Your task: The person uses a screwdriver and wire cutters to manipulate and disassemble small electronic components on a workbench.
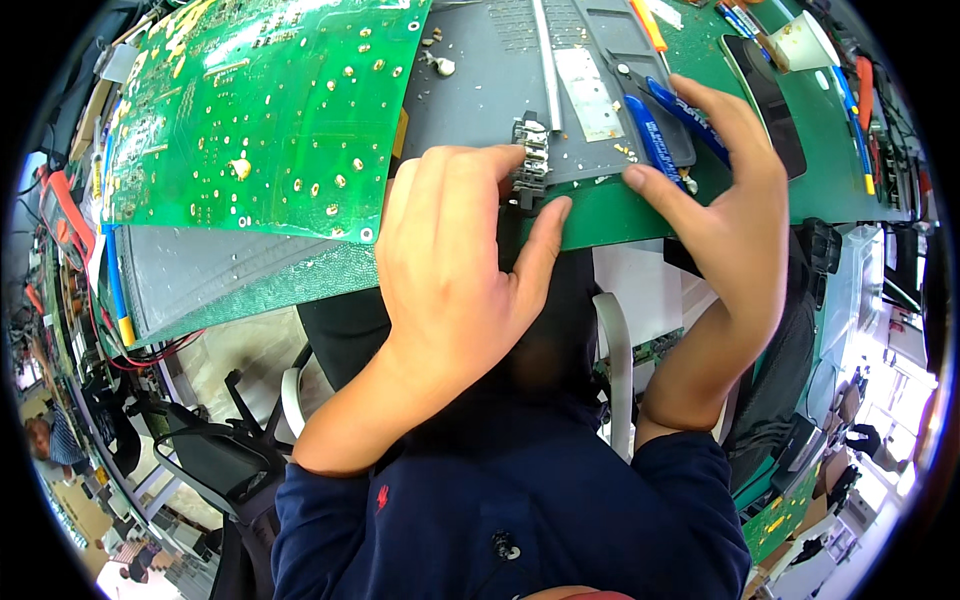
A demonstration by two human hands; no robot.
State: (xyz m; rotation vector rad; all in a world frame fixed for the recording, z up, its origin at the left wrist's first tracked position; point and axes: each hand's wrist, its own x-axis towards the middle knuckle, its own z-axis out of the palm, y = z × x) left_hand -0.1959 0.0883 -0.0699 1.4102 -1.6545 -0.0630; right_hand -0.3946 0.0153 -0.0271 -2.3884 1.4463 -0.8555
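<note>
My left hand (445,245) is curled beside a small black connector block (531,160) with a row of silvery metal contacts. The index fingertip meets its left side, and the thumb is near its lower right end; the other fingers' grip is hidden. Over on the right, my right hand (735,190) has thumb and index finger spread around a pair of blue-handled cutting pliers (655,140). The pliers lie on the grey mat (470,110) with their jaws pointing away, and I see no firm grip on them.
A large green circuit board (270,130) lies at the left, overhanging the mat. A metal rod (547,60), a pale perforated plate (590,95) and solder scraps are on the mat. At the right are a phone (765,105) and a white cup (805,42).
</note>
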